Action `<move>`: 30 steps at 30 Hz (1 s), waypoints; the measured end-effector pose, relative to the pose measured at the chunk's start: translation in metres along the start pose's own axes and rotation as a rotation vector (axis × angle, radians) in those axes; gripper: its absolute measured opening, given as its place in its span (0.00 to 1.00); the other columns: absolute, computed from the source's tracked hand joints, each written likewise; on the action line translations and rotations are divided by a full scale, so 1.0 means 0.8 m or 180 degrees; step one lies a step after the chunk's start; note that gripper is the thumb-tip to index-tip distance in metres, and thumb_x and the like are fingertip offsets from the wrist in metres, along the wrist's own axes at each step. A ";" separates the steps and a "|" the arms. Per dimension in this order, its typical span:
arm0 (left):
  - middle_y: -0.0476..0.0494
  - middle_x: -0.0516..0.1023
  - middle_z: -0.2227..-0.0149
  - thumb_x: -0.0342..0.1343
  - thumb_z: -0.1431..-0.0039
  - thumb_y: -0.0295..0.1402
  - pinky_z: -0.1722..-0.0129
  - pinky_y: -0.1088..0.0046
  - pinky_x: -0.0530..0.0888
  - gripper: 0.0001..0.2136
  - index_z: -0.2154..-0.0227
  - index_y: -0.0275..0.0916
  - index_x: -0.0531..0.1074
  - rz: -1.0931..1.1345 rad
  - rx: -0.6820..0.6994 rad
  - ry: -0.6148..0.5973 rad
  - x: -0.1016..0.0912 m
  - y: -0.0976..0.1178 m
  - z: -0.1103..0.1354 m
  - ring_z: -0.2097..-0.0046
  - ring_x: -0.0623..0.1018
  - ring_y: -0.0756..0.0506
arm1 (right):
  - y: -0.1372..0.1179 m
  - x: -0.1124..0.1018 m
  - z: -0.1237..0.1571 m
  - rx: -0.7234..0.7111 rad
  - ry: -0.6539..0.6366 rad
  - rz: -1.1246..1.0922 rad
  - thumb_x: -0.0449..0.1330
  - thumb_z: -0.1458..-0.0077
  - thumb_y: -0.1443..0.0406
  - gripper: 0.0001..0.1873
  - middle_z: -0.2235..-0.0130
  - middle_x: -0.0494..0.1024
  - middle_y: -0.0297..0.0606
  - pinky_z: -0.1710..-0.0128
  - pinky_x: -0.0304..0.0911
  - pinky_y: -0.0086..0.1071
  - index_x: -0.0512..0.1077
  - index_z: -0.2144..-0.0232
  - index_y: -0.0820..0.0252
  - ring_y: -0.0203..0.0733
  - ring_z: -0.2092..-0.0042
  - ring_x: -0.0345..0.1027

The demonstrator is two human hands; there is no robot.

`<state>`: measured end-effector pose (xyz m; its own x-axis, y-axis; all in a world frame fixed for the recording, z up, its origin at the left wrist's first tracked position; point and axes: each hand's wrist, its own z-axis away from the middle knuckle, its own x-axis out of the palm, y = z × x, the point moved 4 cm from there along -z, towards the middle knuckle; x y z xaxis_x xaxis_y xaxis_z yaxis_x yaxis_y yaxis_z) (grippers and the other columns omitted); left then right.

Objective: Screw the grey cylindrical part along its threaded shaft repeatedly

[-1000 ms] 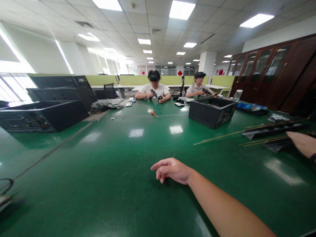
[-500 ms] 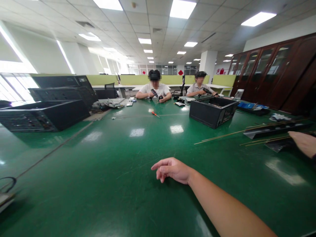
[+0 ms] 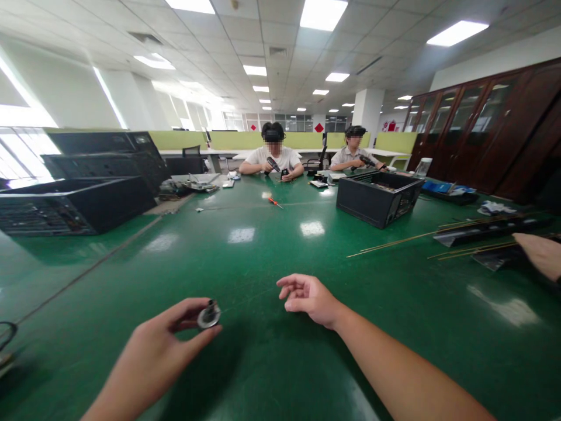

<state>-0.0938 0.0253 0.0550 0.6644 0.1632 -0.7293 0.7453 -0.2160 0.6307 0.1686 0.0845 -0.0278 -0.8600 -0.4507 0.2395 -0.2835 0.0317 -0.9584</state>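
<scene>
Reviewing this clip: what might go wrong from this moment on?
The small round part is held only between the thumb and fingers of the left hand, so it could slip onto the glossy table; the right hand is near but not supporting it.

The thin rods jut out across the tabletop, so a sleeve or forearm might catch them.
</scene>
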 end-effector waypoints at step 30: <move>0.50 0.81 0.60 0.64 0.42 0.36 0.57 0.72 0.76 0.11 0.56 0.49 0.77 0.0430 0.1194 -0.0275 0.114 0.026 -0.031 0.59 0.80 0.46 | -0.021 0.017 0.016 -0.0315 0.0619 0.2050 0.66 0.53 0.68 0.10 0.68 0.80 0.36 0.66 0.65 0.29 0.81 0.64 0.61 0.40 0.66 0.72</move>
<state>-0.0164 0.0592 0.0086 0.7361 0.0312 -0.6762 0.5694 -0.5687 0.5936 0.1668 0.0661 -0.0103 -0.9283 -0.1462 -0.3419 0.2812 0.3256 -0.9027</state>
